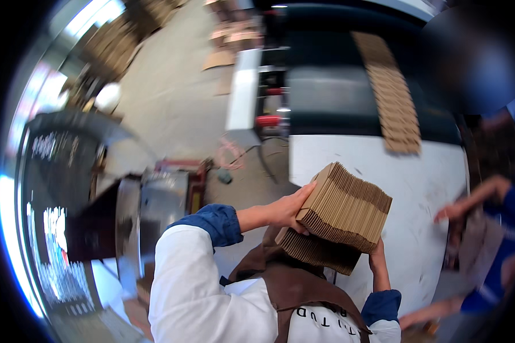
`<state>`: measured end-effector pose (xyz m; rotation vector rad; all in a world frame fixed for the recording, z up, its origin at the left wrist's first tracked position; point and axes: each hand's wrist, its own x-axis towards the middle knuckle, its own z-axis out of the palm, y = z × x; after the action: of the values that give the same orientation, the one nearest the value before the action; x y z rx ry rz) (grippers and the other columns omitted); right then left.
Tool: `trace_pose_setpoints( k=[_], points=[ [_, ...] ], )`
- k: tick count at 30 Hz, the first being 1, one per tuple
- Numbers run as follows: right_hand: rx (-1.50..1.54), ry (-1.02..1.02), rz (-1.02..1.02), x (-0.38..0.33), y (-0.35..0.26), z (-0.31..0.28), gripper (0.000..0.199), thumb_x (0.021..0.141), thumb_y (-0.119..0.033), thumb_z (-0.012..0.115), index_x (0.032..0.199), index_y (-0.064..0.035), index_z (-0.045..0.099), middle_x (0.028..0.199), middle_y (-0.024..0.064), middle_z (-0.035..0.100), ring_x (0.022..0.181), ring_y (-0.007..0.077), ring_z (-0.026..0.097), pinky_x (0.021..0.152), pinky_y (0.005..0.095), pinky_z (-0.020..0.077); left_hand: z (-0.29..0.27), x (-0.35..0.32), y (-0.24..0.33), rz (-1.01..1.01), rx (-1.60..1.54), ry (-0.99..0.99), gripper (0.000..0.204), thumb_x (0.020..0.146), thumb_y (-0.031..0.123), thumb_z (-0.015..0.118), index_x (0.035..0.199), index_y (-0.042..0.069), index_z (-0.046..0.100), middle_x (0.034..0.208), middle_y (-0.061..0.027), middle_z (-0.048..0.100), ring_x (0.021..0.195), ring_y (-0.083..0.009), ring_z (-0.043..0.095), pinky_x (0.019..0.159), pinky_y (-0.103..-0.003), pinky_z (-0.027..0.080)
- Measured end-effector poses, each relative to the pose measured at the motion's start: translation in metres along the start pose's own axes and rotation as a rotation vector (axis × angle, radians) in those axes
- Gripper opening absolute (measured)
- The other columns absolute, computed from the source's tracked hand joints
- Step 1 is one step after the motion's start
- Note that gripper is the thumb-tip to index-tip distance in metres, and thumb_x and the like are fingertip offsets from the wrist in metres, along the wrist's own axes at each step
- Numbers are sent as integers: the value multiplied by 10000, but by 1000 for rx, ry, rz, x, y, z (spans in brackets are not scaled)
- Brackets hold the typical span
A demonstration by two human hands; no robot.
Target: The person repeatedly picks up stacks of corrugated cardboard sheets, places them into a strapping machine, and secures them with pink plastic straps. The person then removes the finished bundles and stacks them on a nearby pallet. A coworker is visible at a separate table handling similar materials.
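OK, L hand & R hand grip cardbd stack edges, table room rightwd.

Your left arm comes up from the lower edge, bends sharply at the elbow, and turns toward the right. Your left wrist is bare and nearly in line with the forearm, and your left hand is curved in a grasp with its fingers spread. Your right forearm rises more steeply, leaning slightly left, to your right hand, lower than the other and mostly hidden, its finger pose unclear.
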<state>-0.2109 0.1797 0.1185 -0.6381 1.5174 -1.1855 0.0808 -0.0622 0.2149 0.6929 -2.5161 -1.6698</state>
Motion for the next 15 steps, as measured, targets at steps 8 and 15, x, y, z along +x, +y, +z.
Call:
trace_pose_setpoints(
  k=[8,15],
  points=[
    [-541,-790,-4,131,-116,261,616,996,-524,346,1432,-91,394,1354,114,508,1179,238,506,935,375,452,-46,-268,-51,-300,-184,671,1311,611,263,887,1497,13,-46,1536,-230,176,1427,-323,198,1151,-353,204],
    [-951,-1263,303,165,-91,593,792,938,-677,222,1256,-39,567,1022,137,642,804,238,626,663,358,543,-31,-475,-117,-477,-904,1065,777,794,205,770,1425,8,362,1390,-129,472,1296,-243,425,1094,-385,325]
  ],
)
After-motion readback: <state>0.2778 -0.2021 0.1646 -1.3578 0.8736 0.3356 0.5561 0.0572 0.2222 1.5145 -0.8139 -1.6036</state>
